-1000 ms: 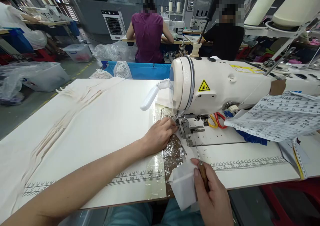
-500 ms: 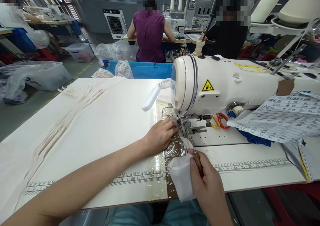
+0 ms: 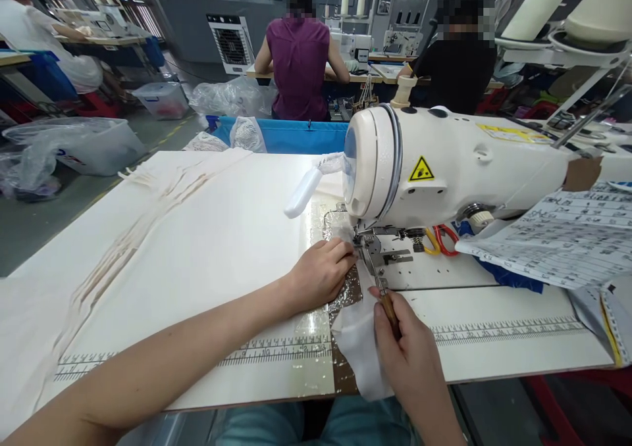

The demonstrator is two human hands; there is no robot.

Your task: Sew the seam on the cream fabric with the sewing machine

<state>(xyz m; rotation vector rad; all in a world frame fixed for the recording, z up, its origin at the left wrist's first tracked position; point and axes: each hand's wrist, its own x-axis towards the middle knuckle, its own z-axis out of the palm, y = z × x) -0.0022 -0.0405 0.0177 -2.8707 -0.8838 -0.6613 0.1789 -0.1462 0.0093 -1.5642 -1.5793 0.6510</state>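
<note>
White cloth (image 3: pixel 359 350): your left hand (image 3: pixel 323 272) is arching, grip unclear; right hand (image 3: pixel 412 344) is clenching the awl (image 3: pixel 389 309); cloth is drooping, rumpled.

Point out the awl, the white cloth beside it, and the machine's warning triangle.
Awl (image 3: pixel 390 310): head view, on its wooden handle.
White cloth (image 3: pixel 363 350): head view, on its wide lower part.
Warning triangle (image 3: pixel 421 170): head view, mid-sticker.

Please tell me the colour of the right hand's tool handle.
The tool handle is brown; the head view shows it.
</note>
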